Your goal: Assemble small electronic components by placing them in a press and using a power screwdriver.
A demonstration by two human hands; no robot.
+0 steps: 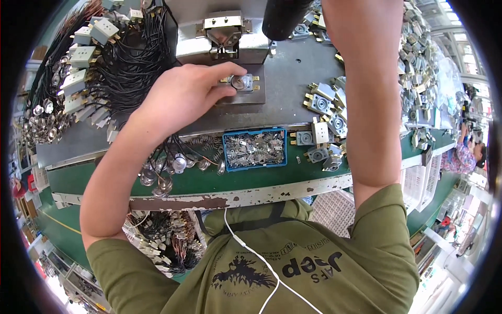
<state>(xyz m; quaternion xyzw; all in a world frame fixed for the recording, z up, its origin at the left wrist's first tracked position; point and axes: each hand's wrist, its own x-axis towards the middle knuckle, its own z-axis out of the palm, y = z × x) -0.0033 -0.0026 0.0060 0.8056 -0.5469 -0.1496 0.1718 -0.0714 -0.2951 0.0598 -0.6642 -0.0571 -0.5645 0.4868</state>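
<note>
My left hand [191,91] pinches a small square grey part [249,82] between thumb and forefinger. The part has brass tabs at its sides and a round metal disc [238,82] in its middle. It rests on a flat metal block [256,98] beneath the head of a press [224,34]. My right forearm [372,104] stretches up past the top edge of the picture, so the hand at its end is out of sight. Beside that forearm lie several similar grey parts [320,103] with round recesses and brass tabs.
A blue tray [255,168] of small metal pieces sits near the bench's front edge. Left of the press, finished-looking grey plugs [83,55] trail black wires [125,73]. Metal discs on wires [179,163] hang nearby. A dark cylinder [282,20] stands right of the press. A person [463,154] is far right.
</note>
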